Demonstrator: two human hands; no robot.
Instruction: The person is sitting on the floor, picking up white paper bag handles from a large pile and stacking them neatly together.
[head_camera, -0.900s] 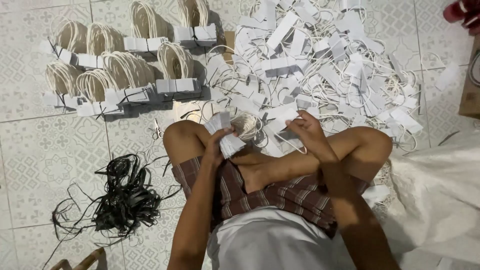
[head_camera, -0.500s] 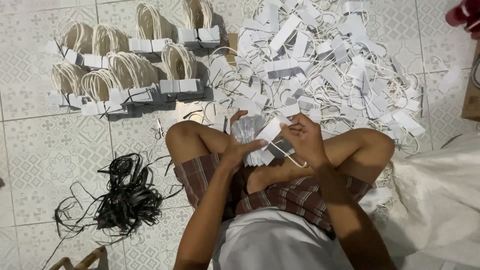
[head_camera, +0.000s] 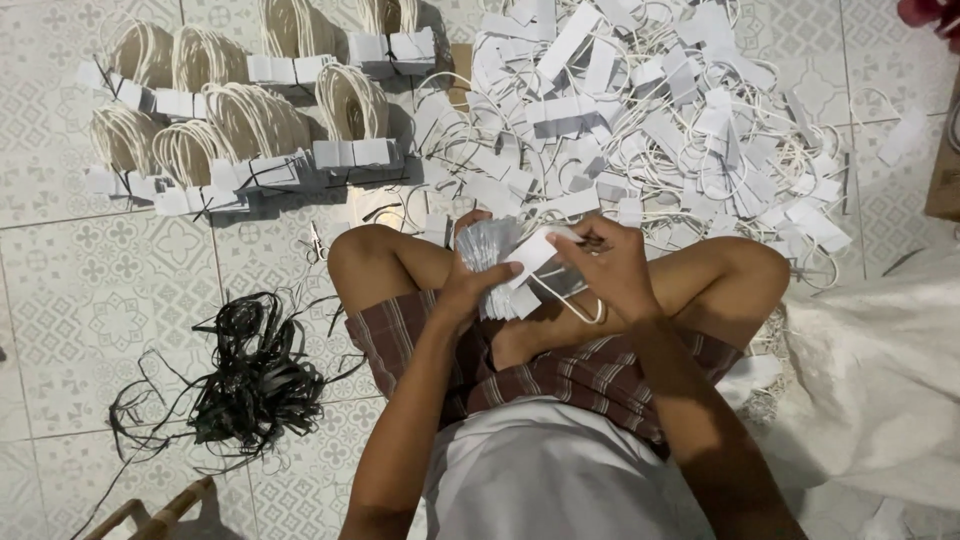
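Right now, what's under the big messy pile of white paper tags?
Under the pile of white paper tags, patterned floor tiles and looped white strings peek through. Whatever lies beneath its thick middle is covered.

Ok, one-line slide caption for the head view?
Seated cross-legged on tiled floor, left hand grips a stack of white tags while right hand adds another tag, loose pile ahead.

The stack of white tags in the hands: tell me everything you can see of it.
The stack of white tags is a thick sheaf of flat, oblong, paper-like cards, fanned slightly so the edges show as grey-white layers. It sits above the person's crossed legs, clear of the tiled floor. The left hand grips it from below. The right hand lays one loose tag slantwise on top, and that tag's white cord loop hangs beneath. Whether the stack is tied cannot be seen.
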